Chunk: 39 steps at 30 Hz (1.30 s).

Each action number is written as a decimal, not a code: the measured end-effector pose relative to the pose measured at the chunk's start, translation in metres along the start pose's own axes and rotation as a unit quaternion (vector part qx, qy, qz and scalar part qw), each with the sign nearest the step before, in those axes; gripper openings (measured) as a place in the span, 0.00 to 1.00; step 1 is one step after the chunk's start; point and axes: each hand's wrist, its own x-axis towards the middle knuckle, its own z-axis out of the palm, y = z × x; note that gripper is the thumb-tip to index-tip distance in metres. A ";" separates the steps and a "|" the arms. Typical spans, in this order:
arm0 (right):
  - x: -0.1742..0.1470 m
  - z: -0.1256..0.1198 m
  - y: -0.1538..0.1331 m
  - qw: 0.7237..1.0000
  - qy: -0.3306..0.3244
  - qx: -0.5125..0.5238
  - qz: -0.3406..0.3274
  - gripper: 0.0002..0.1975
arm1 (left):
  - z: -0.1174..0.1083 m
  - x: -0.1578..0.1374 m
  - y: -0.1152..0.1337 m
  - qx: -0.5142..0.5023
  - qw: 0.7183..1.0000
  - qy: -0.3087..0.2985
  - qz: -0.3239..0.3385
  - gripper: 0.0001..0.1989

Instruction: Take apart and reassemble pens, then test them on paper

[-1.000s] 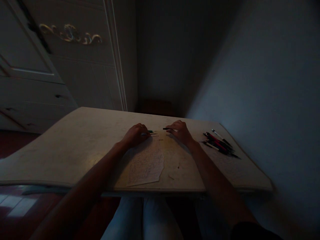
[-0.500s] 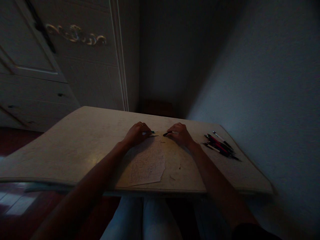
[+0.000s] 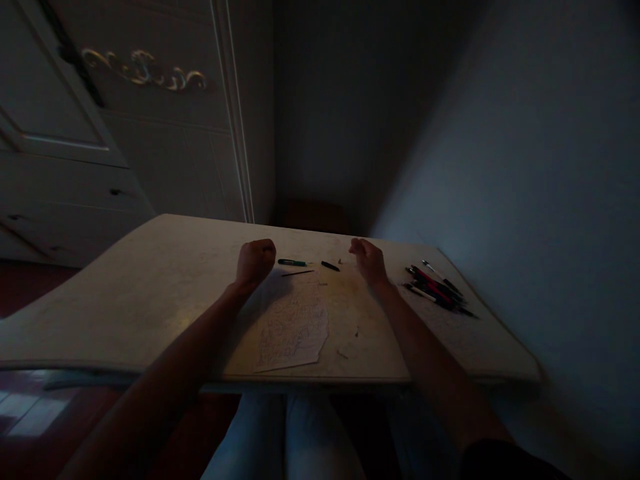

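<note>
My left hand (image 3: pixel 256 260) is closed in a fist on the table, just left of a green pen barrel (image 3: pixel 292 263). A thin dark pen refill (image 3: pixel 297 273) lies below that barrel, near the top of a scribbled sheet of paper (image 3: pixel 293 330). On the right, my right hand (image 3: pixel 369 259) is also curled into a fist, thumb side up. Between the hands sits a short black pen piece (image 3: pixel 330 266), apart from both. No object shows in either fist. A tiny bit (image 3: pixel 340 261) of something lies near my right hand.
A pile of several pens (image 3: pixel 437 290) lies on the right side of the pale table (image 3: pixel 200 267). Small scraps (image 3: pixel 343 355) are scattered right of the paper. A wall (image 3: pixel 525 200) borders the right, and a cabinet (image 3: pixel 185 160) stands behind at left.
Both hands have let go of the pen pieces and drawn apart, the left to the left and the right to the right. Their fingers have curled into fists. The pieces now lie on the table.
</note>
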 end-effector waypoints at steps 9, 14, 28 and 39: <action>0.004 0.000 0.007 0.980 0.003 0.092 0.175 0.36 | 0.001 0.000 0.003 -0.028 0.999 -0.038 0.000 0.11; 0.000 0.002 -0.001 0.984 -0.021 0.082 0.158 0.37 | 0.000 -0.002 0.005 -0.024 0.998 -0.061 -0.002 0.10; -0.007 0.007 -0.013 0.984 -0.069 0.074 0.150 0.37 | 0.003 -0.004 0.007 -0.013 0.998 -0.067 0.003 0.11; -0.009 0.006 -0.013 0.983 -0.075 0.082 0.145 0.37 | 0.003 -0.005 0.007 0.025 0.997 -0.079 0.002 0.12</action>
